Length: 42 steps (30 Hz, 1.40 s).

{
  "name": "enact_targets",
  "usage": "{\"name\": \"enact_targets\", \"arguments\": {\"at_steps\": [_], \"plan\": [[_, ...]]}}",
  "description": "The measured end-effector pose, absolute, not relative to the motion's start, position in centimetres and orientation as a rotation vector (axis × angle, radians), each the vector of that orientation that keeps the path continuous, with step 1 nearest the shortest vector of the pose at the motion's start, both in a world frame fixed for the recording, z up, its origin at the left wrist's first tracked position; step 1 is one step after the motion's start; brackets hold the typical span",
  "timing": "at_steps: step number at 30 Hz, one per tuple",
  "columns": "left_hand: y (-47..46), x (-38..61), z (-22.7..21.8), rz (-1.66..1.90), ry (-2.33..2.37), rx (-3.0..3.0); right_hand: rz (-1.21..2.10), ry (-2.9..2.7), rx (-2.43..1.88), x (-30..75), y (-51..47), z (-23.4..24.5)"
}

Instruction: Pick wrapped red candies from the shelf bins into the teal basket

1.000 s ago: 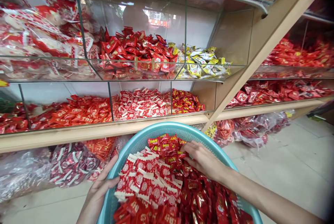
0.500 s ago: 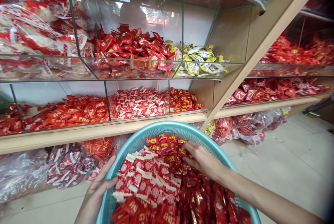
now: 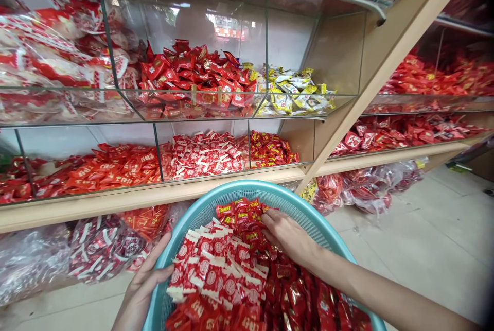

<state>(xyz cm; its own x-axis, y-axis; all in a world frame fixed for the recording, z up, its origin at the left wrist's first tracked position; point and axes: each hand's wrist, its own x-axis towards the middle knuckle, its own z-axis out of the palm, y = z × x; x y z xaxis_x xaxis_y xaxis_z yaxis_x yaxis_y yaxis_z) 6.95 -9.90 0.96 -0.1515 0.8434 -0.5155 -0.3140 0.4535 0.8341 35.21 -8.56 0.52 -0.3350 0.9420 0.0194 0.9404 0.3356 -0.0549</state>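
Yellow-lettered red candies (image 3: 242, 216) lie at twelve o'clock inside the turquoise basket (image 3: 250, 185). The right hand (image 3: 288, 236) bends over them at one o'clock; whether it pinches any cannot be told. At nine, the left hand (image 3: 143, 283) clasps the basket. Shelves (image 3: 116, 203) stand beyond twelve.

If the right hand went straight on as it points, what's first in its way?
Most likely the yellow-lettered red candies, right in front of the right hand inside the teal basket; whether it touches them is hard to tell.

Wood-toned shelving (image 3: 116, 201) with clear panes (image 3: 154, 22), a bright reflection (image 3: 227, 27), and a pale tiled floor (image 3: 420, 233)
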Motion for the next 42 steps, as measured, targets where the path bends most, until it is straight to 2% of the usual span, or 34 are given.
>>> {"name": "enact_targets", "arguments": {"at_steps": [8,17,22,28,34,42], "plan": [[-9.2,6.2,-0.1,1.062,1.351,0.514,-0.114,-2.580,-1.836,35.5,-8.3,0.0],[-9.1,6.0,-0.3,1.052,1.343,0.522,-0.136,-2.570,-1.907,35.3,-8.3,0.1],[-9.3,6.4,0.7,1.005,1.353,0.454,-0.161,-2.416,-1.822,36.4,-7.0,3.7],[-9.5,6.8,1.3,0.994,1.313,0.447,-0.282,-2.070,-1.834,42.2,1.6,8.3],[-9.4,6.1,0.5,1.005,1.312,0.516,0.011,-1.838,-2.155,45.2,8.1,5.8],[-9.6,7.0,1.7,1.009,1.356,0.458,0.193,-1.704,-2.159,46.4,9.3,3.7]]}}
